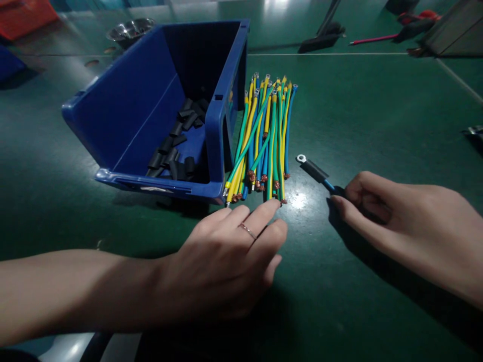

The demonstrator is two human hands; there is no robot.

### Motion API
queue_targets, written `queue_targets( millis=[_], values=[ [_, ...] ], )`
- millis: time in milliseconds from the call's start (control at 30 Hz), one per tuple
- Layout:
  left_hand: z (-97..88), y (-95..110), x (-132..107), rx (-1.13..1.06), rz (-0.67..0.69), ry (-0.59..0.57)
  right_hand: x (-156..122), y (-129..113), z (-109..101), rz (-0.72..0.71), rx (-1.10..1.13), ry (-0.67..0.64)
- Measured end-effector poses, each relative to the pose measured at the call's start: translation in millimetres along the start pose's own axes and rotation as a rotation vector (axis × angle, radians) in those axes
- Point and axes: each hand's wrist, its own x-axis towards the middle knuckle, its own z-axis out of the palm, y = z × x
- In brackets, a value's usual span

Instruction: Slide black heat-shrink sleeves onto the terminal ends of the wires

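Note:
My right hand (407, 226) pinches a short blue wire (329, 186) between thumb and fingers. A black tube (315, 171) sits around the wire's far part, and a silver ring terminal (301, 159) sticks out beyond it. My left hand (241, 246), with a ring on one finger, is palm down with bent fingers and the thumb apart, and I see nothing in its grasp. Its fingertips are at the near ends of a pile of cut wires (264, 141), yellow-green and blue. Many have ring terminals at the far end and bare copper at the near end.
A blue plastic bin (132, 105) left of the wires holds several black tube pieces (175, 151). Behind it stands a metal bowl (130, 31). Toward the back right lie a dark tool (322, 40) and a red-handled item (377, 39). All rest on a green surface (362, 110).

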Motion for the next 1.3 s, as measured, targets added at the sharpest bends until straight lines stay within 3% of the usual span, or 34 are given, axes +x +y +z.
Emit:
queue_targets(
  millis=[333,633,800,933,1300],
  values=[
    [1.6,2,0,0.006,-0.028,-0.019,1,3,-6,-0.082,0.019,-0.057],
    [0.3,0,0,0.031,-0.001,-0.001,-2,0,-1,-0.216,0.033,0.014],
    [0.5,0,1,0.037,-0.004,-0.008,-1,-4,1,-0.121,0.062,-0.004],
    [1.6,0,1,0.035,-0.001,-0.009,-1,-14,1,-0.010,-0.047,0.044],
    [-1.2,3,4,0.075,-0.016,-0.019,-1,-21,6,0.126,-0.112,0.074]
  ],
)
